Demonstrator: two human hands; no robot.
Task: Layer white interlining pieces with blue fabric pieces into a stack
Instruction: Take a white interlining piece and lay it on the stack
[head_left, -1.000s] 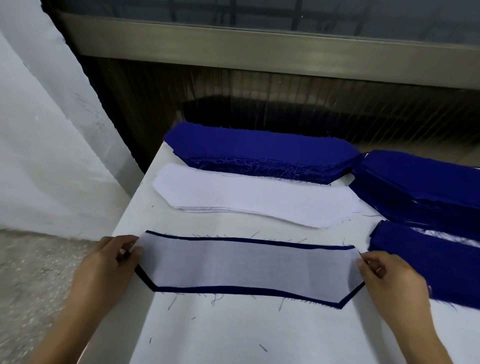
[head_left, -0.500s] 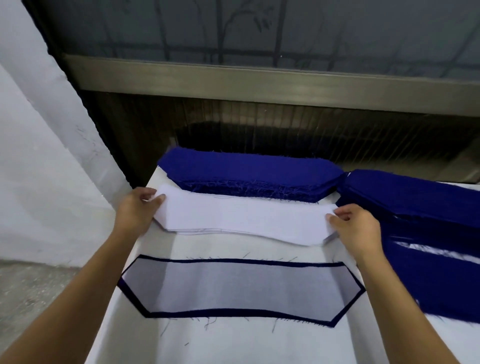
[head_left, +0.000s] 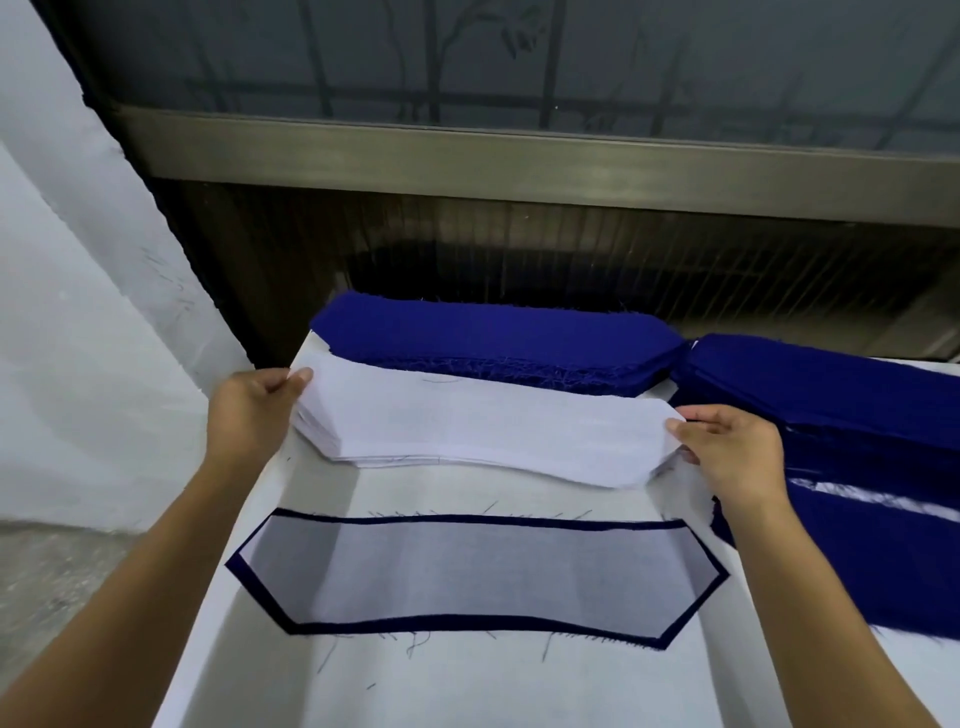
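White interlining pile lies across the middle of the table, at twelve o'clock from the layered pair nearest the camera. On my feed the left hand is at the pile's nine o'clock end. Its thumb is on top and its fingers are curled beneath, pinching the top interlining sheet, whose tip is raised off the layers below. The right hand is at the three o'clock end, thumb and fingertips closed on the same sheet's point, and that corner is lifted a little too. I cannot tell whether either hand has caught more than one sheet.

At six o'clock from the pile, flat on the table, a blue fabric piece carries a white interlining piece centred on it, so only a dark blue border shows all round. Beyond the pile at twelve o'clock sits a thick blue stack, its frayed edge touching the pile's far side. More blue fabric stacks sit at two to three o'clock, just beside the right hand. I see loose threads on the table near the pair.
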